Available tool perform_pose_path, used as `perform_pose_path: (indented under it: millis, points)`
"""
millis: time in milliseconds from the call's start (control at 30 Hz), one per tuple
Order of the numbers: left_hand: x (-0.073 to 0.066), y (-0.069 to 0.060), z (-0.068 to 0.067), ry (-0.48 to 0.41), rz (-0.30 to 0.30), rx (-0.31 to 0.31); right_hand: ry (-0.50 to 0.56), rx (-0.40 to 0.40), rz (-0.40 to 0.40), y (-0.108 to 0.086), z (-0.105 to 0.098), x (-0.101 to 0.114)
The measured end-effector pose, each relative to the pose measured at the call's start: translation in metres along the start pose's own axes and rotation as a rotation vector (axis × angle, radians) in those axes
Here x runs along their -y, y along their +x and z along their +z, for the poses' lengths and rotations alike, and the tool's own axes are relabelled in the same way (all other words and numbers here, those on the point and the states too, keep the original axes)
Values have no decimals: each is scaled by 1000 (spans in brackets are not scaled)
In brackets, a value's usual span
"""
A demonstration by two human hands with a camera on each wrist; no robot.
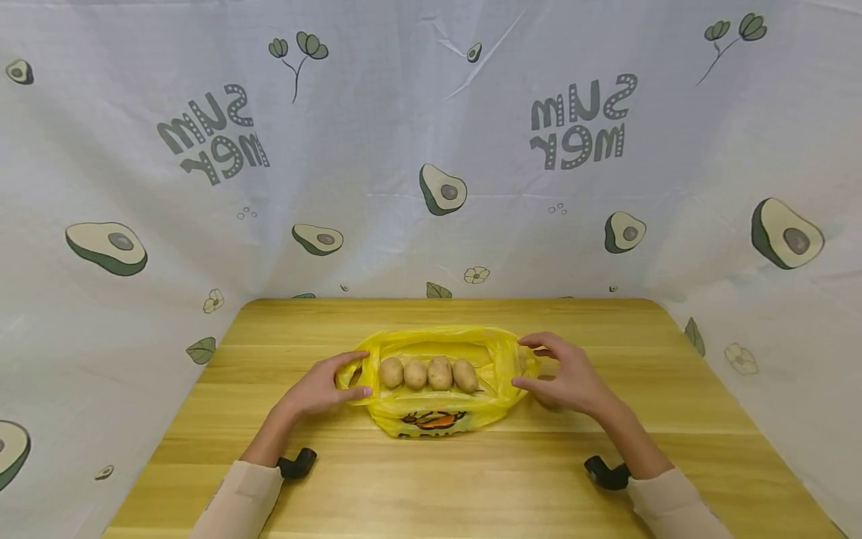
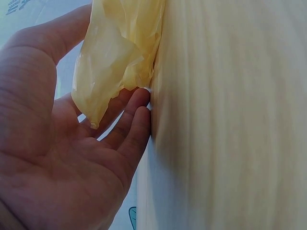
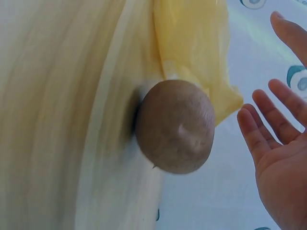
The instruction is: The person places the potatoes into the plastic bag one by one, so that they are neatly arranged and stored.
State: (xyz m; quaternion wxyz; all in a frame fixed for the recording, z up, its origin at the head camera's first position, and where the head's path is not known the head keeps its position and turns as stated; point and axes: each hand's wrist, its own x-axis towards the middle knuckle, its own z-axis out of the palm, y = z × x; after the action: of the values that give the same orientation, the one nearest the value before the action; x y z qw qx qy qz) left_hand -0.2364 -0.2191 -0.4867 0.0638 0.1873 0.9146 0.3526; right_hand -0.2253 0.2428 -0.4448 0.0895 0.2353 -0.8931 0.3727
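Observation:
A yellow plastic bag [image 1: 438, 408] lies spread on the table, with several potatoes [image 1: 440, 372] in a row on its top. At the bag's left end, my left hand [image 1: 322, 385] has its thumb and index finger spread about the handle. The left wrist view shows yellow film [image 2: 115, 48] between thumb and relaxed fingers, without a visible pinch. My right hand [image 1: 564, 378] is at the right end, thumb and fingers wide apart by the other handle. Another potato [image 3: 175, 127] rests on the table beside the bag, mostly hidden under the right hand in the head view.
The wooden table [image 1: 431, 486] has rounded far corners. A white cloth [image 1: 364, 150] printed with avocados and lettering hangs behind it and along both sides. Black wrist mounts [image 1: 606, 473] stick out inward from both forearms above the table.

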Motion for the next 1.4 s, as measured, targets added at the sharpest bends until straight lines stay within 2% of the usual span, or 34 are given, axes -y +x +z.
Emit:
perform_pose_path:
  millis: [200, 467, 633, 967, 1267, 1400]
  points:
    - [-1, 1, 0, 2, -9, 3, -19, -23, 9, -9, -5, -8]
    - [-2, -1, -1, 0, -13, 3, -31, -14, 47, -23, -10, -16]
    - [-3, -1, 0, -2, -13, 5, -41, 23, 47, -30, -12, -22]
    - [-2, 0, 0, -2, -11, 9, -102, 151, 20, -36, -17, -29]
    - [-3, -1, 0, -6, -12, 10, -71, 174, -15, -40, -20, -33]
    - [-5, -2, -1, -17, -13, 9, -78, 189, -2, -41, -20, -34]
